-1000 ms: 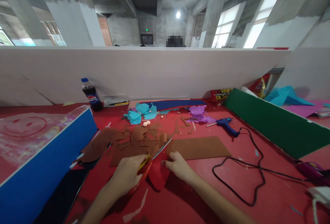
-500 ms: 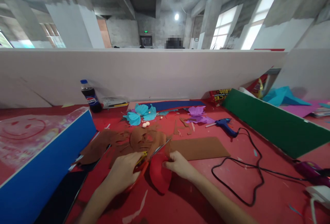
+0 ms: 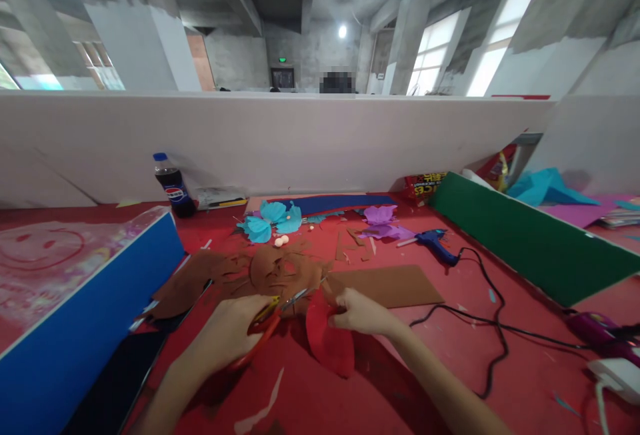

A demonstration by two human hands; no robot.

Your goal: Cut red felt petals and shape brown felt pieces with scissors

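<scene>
My left hand [image 3: 240,328] is closed around the orange and yellow handles of a pair of scissors [image 3: 295,298], whose blades point up and to the right. Between thumb and fingers, my right hand [image 3: 361,313] pinches a curved red sheet piece [image 3: 327,340] that hangs over the table. The scissor tips lie close to the upper end of this piece; whether they touch it I cannot tell. Just beyond the hands lie cut brown sheet scraps [image 3: 275,268], and a brown rectangular sheet [image 3: 395,286] lies behind my right hand.
A blue board [image 3: 100,308] stands at left and a green board [image 3: 530,235] at right. A blue glue gun [image 3: 437,246] trails a black cable [image 3: 493,295]. Along the back are a cola bottle [image 3: 173,188], turquoise paper petals [image 3: 270,220] and purple paper petals [image 3: 383,221].
My right hand has shifted right with the red piece, which is now turned and farther from the scissor handles. The blades look closer together. My left hand has barely moved.
</scene>
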